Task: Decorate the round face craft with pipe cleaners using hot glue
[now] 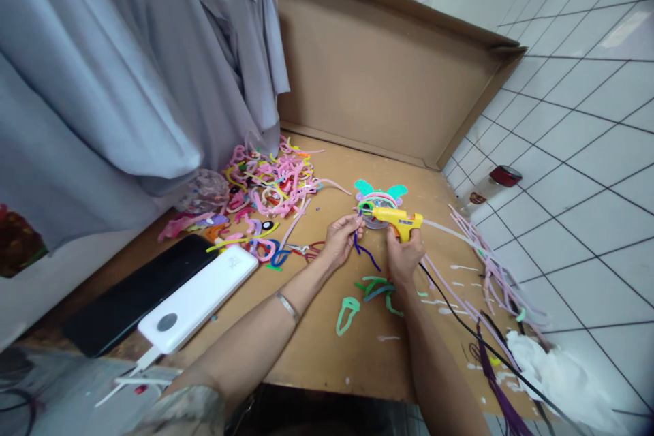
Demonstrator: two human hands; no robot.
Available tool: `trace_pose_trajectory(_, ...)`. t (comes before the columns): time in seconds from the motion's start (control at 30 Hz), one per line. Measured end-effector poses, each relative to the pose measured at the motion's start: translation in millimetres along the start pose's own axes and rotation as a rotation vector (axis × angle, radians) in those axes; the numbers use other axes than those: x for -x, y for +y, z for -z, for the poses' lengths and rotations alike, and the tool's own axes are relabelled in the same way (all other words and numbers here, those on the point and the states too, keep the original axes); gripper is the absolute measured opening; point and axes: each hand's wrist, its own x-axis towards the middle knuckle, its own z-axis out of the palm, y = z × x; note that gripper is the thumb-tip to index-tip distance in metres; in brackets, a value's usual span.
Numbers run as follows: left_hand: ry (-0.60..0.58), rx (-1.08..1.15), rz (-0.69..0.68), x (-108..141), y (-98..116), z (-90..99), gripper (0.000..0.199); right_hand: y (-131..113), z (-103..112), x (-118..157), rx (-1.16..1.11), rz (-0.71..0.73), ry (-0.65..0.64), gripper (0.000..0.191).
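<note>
In my right hand (406, 255) is a yellow hot glue gun (396, 219), gripped by its handle, with a white glue stick coming out of its back. Its nozzle points left, close to the fingertips of my left hand (343, 240). Those fingers pinch a dark blue pipe cleaner (366, 255), whose bent end hangs down towards the table. Just behind the glue gun lies a round craft piece (378, 199) with teal leaf shapes and pink and green bands, partly covered by the gun. Nearer me lie loose green pipe cleaners (375, 286) and a bent light green loop (348, 315).
A heap of coloured pipe cleaners (276, 180) lies at the left, with red-handled scissors (306, 250) before it. A white power bank (199, 300) rests by a black slab (143, 293). A jar (490, 185), lilac pipe cleaners (495, 272) and white tissue (552, 375) line the right. A black cord (470, 327) crosses there.
</note>
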Motion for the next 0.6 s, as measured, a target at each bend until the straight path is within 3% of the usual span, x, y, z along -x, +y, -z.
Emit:
trace_pose_trajectory(0.33, 0.011, -0.022, -0.001, -2.1, -2.6, 3.3, 0.037, -0.6, 0.8, 0.2, -0.011, -0.025, -0.017, 0.028)
trace_pose_trajectory(0.6, 0.092, -0.013, -0.046, -9.1, -2.8, 8.2, 0.033, -0.1, -0.1, 1.3, -0.014, -0.015, -0.036, 0.027)
